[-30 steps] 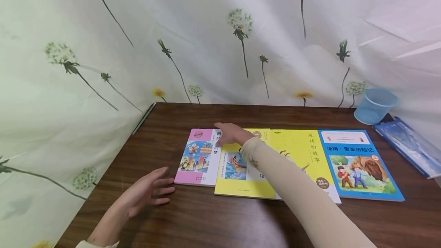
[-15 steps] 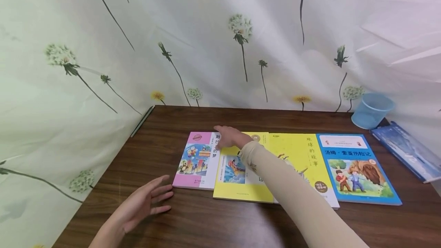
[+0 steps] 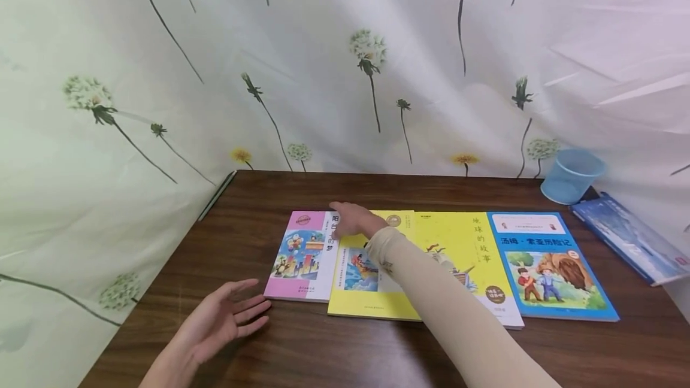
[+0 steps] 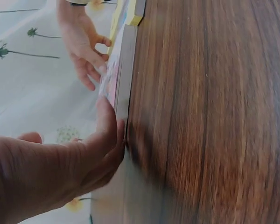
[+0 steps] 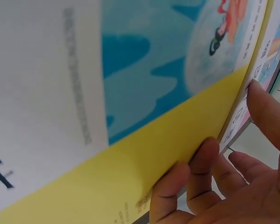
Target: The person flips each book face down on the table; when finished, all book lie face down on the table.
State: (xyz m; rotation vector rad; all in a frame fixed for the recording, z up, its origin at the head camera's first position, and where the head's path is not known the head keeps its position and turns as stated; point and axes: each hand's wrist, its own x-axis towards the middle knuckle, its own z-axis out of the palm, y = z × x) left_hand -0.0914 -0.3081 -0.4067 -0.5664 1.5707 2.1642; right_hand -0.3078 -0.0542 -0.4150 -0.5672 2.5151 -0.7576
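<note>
dark brown wood-grain worktop (image 3: 377, 352) carries a row of four paperback picture books lying flat, edges overlapping. at the left end lies a pink book (image 3: 302, 256), with a yellow book (image 3: 372, 301) overlapping its right edge. the right hand (image 3: 353, 223), on an arm in a beige sleeve (image 3: 458, 316), reaches across to the far end of these two books; in the right wrist view its fingers (image 5: 198, 168) curl at the edge of the yellow book where it meets the pink one, touching the cover rather than plainly pinching it. the left hand (image 3: 221, 322) rests near the pink book's near left corner, fingers spread and relaxed; in the left wrist view a fingertip touches the book's edge. further right lie a second yellow book (image 3: 474, 250) and a blue book (image 3: 550, 262). a light blue plastic cup (image 3: 571, 175) and another blue book (image 3: 625, 238) sit at the far right, before a dandelion-print curtain (image 3: 162, 76). the pink book looks thin, light and bendy with a smooth, probably slippery cover; taking hold at the spine or at two opposite edges seems the firmest grip.
</note>
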